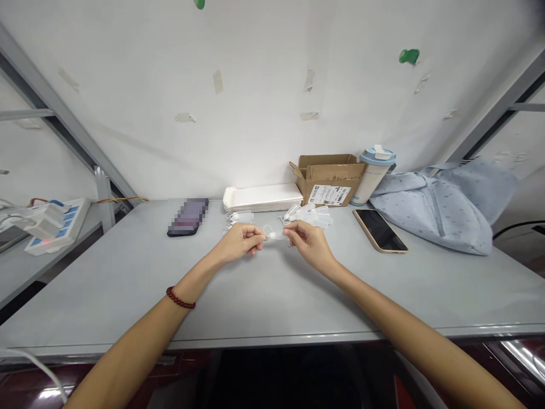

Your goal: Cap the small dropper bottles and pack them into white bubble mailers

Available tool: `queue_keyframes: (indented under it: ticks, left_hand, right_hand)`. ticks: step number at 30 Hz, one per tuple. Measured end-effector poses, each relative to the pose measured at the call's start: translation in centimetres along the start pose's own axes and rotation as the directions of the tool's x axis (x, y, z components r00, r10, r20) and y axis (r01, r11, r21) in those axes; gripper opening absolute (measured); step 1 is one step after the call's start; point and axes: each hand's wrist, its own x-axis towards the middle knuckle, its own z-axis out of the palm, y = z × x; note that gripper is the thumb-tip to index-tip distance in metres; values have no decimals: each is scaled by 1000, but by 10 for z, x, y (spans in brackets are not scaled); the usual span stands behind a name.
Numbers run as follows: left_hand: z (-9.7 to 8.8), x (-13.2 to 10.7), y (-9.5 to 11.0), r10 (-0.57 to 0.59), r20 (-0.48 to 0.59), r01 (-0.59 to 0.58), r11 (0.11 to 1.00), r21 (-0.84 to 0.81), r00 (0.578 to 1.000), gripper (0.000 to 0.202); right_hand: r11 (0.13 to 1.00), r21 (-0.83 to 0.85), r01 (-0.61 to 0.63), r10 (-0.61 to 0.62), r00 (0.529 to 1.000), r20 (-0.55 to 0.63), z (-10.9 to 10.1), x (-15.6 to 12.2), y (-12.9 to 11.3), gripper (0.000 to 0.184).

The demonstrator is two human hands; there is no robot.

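Note:
Above the middle of the grey table, a small white translucent piece point(276, 235) with a thin loop is held between both hands. My right hand point(310, 241) pinches its right end between thumb and fingers. At the loop end, my left hand point(243, 243) is closed in a pinch; the exact part between its fingertips is too small to make out. Behind my right hand lies a pile of similar white pieces with loops point(317, 216). A smaller group of white pieces point(242, 217) sits just behind my left hand, partly hidden by it.
A stack of white flat boxes point(261, 197) and an open cardboard box point(330, 182) stand against the wall. Beside them are a tumbler point(372, 175), a phone point(380, 230) and a pale blue cloth bag point(430, 207). A dark phone point(188, 217) lies left; a power strip point(59, 227) is further left.

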Motion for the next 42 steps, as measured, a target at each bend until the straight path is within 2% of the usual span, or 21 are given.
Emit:
queue_keyframes:
  ticks: [5,11,16,23,26,28,30,35,42]
  left_hand:
    - [-1,1,-2,2,10,-2,1000,-2,1000,19]
    - [-13,4,-6,32,99,-29,999,-26,995,25]
    - [-18,3,-5,30,39,-28,998,-63,999,30]
    - [-10,1,0,31,71,-32,999,10,997,30]
    - [-13,3,-2,42,63,-44,998,33,997,31]
    - [-21,4,-4,49,26,-51,998,44,998,31]
    - [-32,6,-6,41,-59,-38,997,61,997,32]
    - [-61,7,-11,-4,-288,30,996,85,958,30]
    - [-76,12,-31,-89,-405,113,993,37,910,29]
  right_hand:
    - [1000,-1,1,-1,1000,-4,-1,1,-1,18]
    - [995,93,-38,38,999,6,-1,3,-4,20]
    - [987,146,-64,67,998,-13,-2,5,-4,23]
    - [994,100,-50,50,999,2,-1,3,-6,22]
    - [997,70,-44,41,998,40,-2,3,-7,23]
    - [999,16,-34,32,995,92,-5,4,-7,24]
    - [998,-61,-7,16,990,137,-8,7,-7,22]
    - [961,-273,44,23,971,237,-20,12,-4,13]
    - [869,-490,73,108,938,330,-27,15,2,9]
